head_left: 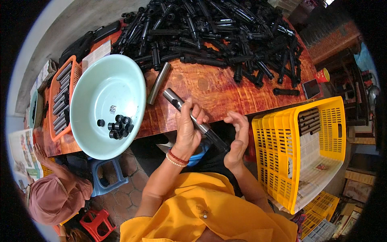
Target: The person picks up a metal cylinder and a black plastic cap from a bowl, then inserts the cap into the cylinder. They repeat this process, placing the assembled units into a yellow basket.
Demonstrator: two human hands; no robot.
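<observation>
My left hand (187, 131) is wrapped round a metal tube (172, 98), silver at its upper end and black at its lower end. The tube slants over the table's front edge. Beside its black end is my right hand (237, 141), with fingers apart and slightly bent, and nothing in its grip. Whether the palm touches the tube, I cannot tell. A loose silver tube (159, 82) lies on the table just beyond my left hand. To the left, a pale blue basin (90, 80) holds several small black caps (117, 127) in a cluster.
Black ribbed tubes (193, 28) are heaped across the wooden table (193, 86). An orange basket (52, 101) of silver tubes stands left of the basin. A phone (311, 88) and a cup (322, 75) lie rightward, above a yellow crate (278, 153). Another person (60, 197) sits at left.
</observation>
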